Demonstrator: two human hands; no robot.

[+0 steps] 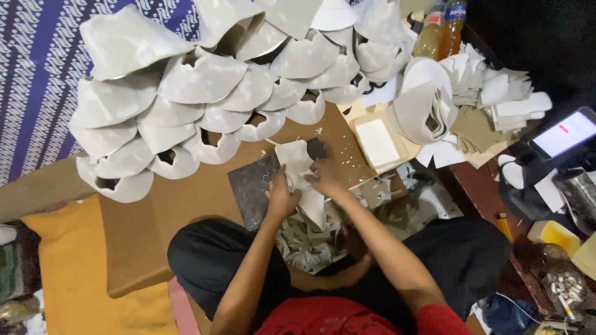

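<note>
- Closest in, the person sits cross-legged in a red top and black trousers, forearms reaching forward over the lap.
- Between the knees lies a heap of pale offcuts (310, 245), jagged little scraps, matte and thin.
- Left hand (281, 198) presses down and curls round the near left edge of a white cut piece (298, 170), fingers clenched on it.
- Right hand (328, 178) grips the same piece from the right side, fingertips pinching its edge.
- That white piece is flat, soft-looking and curvy in outline, and it rests on a dark scuffed cutting mat (251, 186), partly overhanging it toward the lap.
- The mat sits on a brown cardboard sheet (186, 198), smooth and dull, with white crumbs scattered on it.
- To the left, a mustard-yellow cloth (68, 267) covers the floor.
- Just right of the hands, a shallow tan box (395, 139) holds a white rectangle.
- Further right, a phone (566, 133) glows, propped on the dark red surface.
- Beyond the mat, rows of curved white shells (205, 80) overlap like scales, glossy and cupped, each with a notch.
- Far right, a stack of flat white and tan cutouts (496, 99).
- At the very back, two plastic bottles (442, 28) and a blue patterned cloth (37, 56).
</note>
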